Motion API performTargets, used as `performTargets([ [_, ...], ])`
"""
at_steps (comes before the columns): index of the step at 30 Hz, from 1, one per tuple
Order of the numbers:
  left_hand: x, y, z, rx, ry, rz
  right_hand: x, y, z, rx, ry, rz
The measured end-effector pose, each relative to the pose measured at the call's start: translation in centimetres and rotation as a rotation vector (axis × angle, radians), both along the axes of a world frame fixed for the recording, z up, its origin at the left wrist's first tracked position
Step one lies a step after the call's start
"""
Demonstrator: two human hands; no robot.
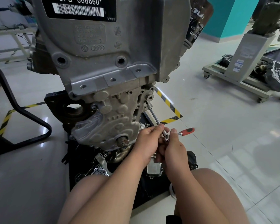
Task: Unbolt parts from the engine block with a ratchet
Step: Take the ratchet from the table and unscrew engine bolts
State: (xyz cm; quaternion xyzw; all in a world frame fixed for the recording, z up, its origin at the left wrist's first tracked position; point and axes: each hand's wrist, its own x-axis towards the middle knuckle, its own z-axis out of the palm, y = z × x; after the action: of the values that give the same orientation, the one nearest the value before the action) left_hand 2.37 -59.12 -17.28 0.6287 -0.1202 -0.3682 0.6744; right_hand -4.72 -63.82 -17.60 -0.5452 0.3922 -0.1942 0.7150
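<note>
A grey engine block (103, 65) stands upright in front of me, with a barcode label at its top. A ratchet with a red handle (187, 131) carries a long chrome extension bar (153, 116) that runs up-left to a bolt point on the block's lower right edge. My left hand (148, 143) pinches the extension just above the ratchet head. My right hand (173, 146) grips the ratchet at its head, and the red handle sticks out to the right, blurred.
Loose removed metal parts (153, 169) lie on the black base under the block. A black stand frame (23, 110) sits on the left. A wheeled cart (242, 83) with another engine stands at the right. Yellow-black tape (168, 102) marks the tiled floor. My knees fill the foreground.
</note>
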Motion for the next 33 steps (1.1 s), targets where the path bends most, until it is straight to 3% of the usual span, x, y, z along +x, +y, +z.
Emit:
performTargets([
  [3,0.1,0.1,0.0,0.038,-0.026,0.002,0.1,-0.1,0.2,0.295,-0.028,0.011],
  [9,0.2,0.5,0.1,0.072,-0.044,0.000,0.1,0.3,0.3,0.469,-0.092,0.058],
  [15,0.2,0.6,0.3,0.079,-0.006,0.026,-0.2,0.1,1.1,0.800,-0.187,0.096],
  [19,0.2,0.4,0.3,0.077,0.009,0.036,-0.2,-0.1,1.3,0.842,-0.207,0.106],
  [23,0.1,0.2,0.0,0.051,0.006,0.065,0.0,0.0,0.8,0.613,-0.135,0.074],
  [28,0.1,-0.2,-0.4,-0.009,-0.061,0.101,0.1,-0.1,-0.2,-0.021,0.082,0.043],
  [33,0.5,-0.2,-0.7,0.011,-0.092,0.113,-0.5,-0.4,-0.3,-0.505,0.192,0.050],
])
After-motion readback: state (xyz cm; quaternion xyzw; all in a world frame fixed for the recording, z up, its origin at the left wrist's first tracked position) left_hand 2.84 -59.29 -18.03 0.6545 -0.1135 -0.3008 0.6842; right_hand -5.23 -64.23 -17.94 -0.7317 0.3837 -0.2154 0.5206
